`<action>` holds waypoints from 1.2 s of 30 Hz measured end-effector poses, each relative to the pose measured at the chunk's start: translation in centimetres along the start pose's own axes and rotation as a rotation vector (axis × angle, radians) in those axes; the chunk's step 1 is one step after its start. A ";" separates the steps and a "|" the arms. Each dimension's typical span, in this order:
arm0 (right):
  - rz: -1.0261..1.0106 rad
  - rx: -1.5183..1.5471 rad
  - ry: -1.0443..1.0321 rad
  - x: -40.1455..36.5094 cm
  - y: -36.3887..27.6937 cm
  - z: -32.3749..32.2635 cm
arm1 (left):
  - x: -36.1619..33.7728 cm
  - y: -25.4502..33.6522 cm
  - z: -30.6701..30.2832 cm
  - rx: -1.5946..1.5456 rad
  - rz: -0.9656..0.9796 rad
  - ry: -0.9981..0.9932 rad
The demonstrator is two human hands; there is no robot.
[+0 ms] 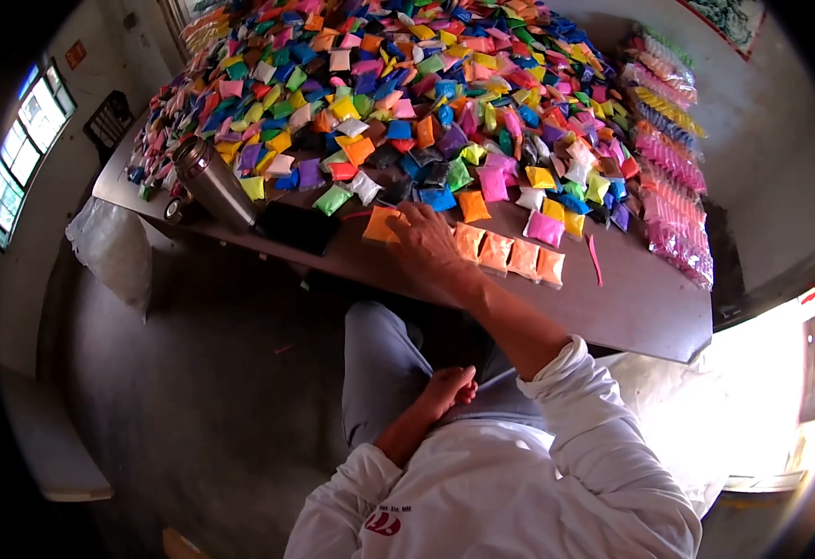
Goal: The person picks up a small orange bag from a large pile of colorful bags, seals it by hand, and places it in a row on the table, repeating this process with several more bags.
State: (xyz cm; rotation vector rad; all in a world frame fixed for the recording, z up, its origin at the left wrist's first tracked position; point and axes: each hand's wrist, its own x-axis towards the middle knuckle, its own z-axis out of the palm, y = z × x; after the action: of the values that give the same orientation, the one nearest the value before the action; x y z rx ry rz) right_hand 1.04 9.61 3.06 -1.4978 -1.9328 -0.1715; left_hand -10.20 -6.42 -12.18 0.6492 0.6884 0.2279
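My right hand [425, 244] reaches over the table, its fingers closed on the right side of a small orange packet [382, 224]. Part of that packet is hidden under the fingers. Just right of the hand, several lighter orange packets [495, 252] lie side by side in a row along the near part of the table. A brighter orange packet [472, 206] lies behind the row, and a pink packet [544, 229] to its right. Down in my lap, my left hand [451, 389] rests with curled fingers; nothing shows in it.
A big heap of colourful packets [379, 93] covers the back of the table [640, 312]. Stacked strips of packets [673, 158] line the right side. A steel flask [213, 184] and a black flat object [297, 228] sit at left. A pink strip [595, 260] lies at right.
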 end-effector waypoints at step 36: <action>0.351 -0.161 0.249 -1.0 12.5 -9.0 | 0.9 -0.7 -0.5 -0.001 -0.042 0.073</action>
State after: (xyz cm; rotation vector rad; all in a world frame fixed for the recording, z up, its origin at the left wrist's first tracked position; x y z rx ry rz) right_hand 16.17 8.57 5.75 -1.8018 -1.4646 -0.3453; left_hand -9.86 -6.42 -13.36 0.6276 0.7709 0.2136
